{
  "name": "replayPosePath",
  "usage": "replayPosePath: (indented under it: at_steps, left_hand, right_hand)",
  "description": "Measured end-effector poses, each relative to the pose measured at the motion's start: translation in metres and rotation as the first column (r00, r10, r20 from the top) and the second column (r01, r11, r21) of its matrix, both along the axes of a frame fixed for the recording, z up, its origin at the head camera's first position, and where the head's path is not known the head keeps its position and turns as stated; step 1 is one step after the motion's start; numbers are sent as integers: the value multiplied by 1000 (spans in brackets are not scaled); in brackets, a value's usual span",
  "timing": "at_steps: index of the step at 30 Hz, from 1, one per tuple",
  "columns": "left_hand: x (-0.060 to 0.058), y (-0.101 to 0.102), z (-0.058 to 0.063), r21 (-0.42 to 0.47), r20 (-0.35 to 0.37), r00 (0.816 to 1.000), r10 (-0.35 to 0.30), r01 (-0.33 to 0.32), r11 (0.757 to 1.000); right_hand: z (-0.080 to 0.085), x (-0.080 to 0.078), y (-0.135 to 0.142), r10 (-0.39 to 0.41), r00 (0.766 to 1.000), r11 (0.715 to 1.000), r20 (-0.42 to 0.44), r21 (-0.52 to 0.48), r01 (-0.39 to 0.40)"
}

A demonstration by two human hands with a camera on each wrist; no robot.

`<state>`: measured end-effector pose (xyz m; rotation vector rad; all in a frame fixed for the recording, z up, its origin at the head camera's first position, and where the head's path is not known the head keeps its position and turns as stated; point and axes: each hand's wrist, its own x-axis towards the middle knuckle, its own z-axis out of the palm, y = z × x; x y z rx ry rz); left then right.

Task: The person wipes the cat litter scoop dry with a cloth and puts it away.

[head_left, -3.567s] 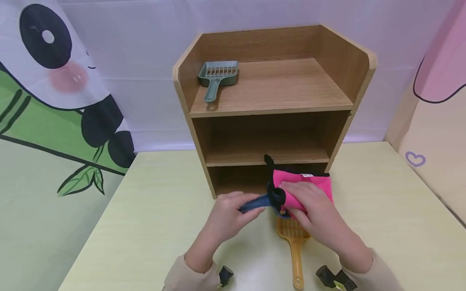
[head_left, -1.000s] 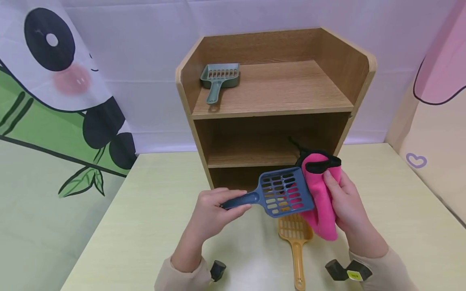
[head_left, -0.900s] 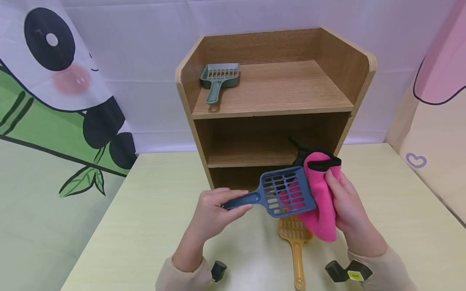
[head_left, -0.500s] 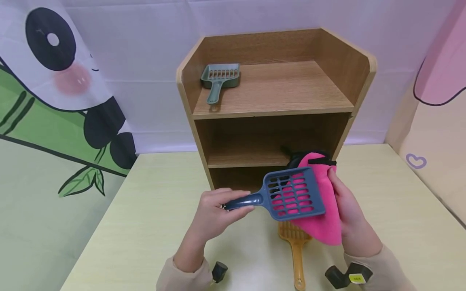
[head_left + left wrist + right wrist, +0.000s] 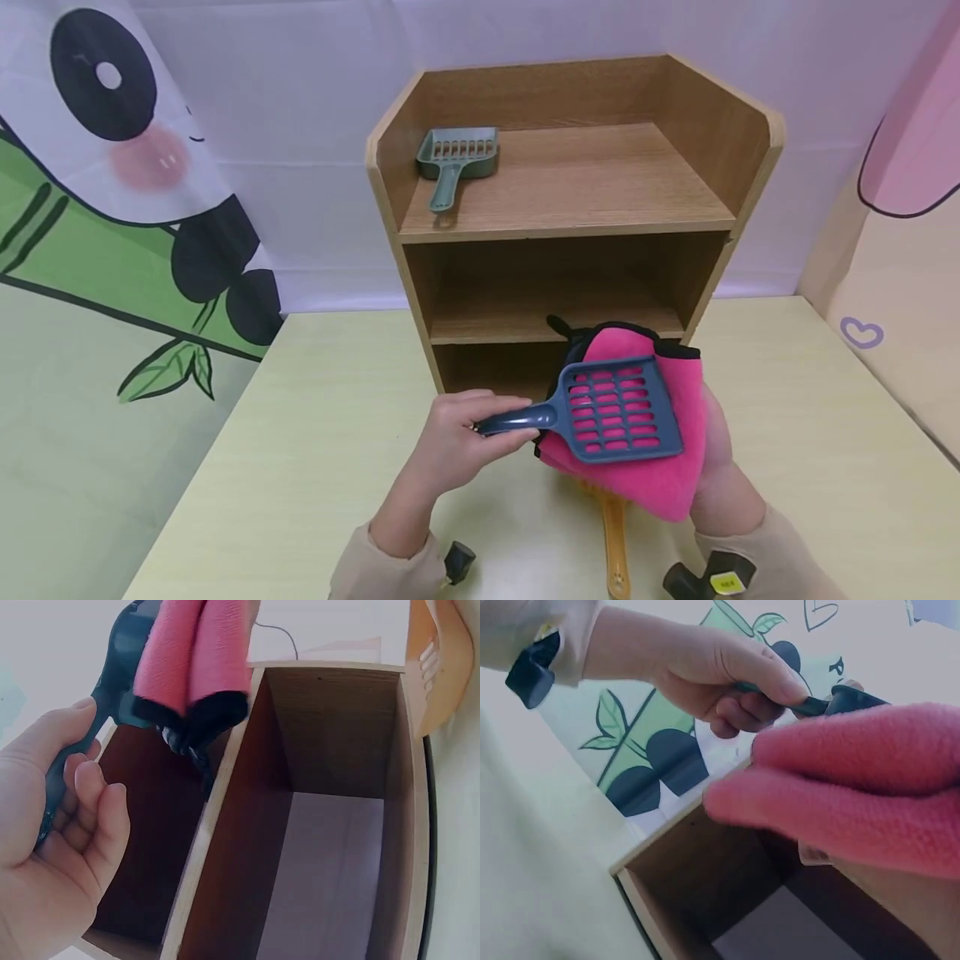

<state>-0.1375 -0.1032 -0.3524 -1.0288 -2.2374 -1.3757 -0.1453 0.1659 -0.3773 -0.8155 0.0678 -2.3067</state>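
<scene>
My left hand grips the handle of a blue slotted litter scoop. Its head lies over a pink cloth with black edging, which shows through the slots. From below and behind, my right hand holds the cloth against the scoop; most of its fingers are hidden by the fabric. In the left wrist view, folds of pink cloth hang beside the scoop. The right wrist view has the cloth in front, with the left hand behind it.
A yellow litter scoop lies on the table under the cloth, its head mostly covered. Behind stands a wooden shelf unit. On its top left rests a grey-green scoop with a tray.
The pink cloth has gone from wrapping the scoop to lying spread behind it. My right hand has shifted from above the scoop to beneath the cloth; the left keeps its grip.
</scene>
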Motion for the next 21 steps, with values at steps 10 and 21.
replayPosePath:
  at_steps: [10,21]
  left_hand:
    - [-4,0,-3,-9,-25,1000,-1,1,1000]
    - [-4,-1,-5,-17,-26,1000,-6,5,1000]
  right_hand:
    - [0,5,-2,32,999,997,-37,69,-29]
    - [13,9,5,-353,932,687,-81,654,317]
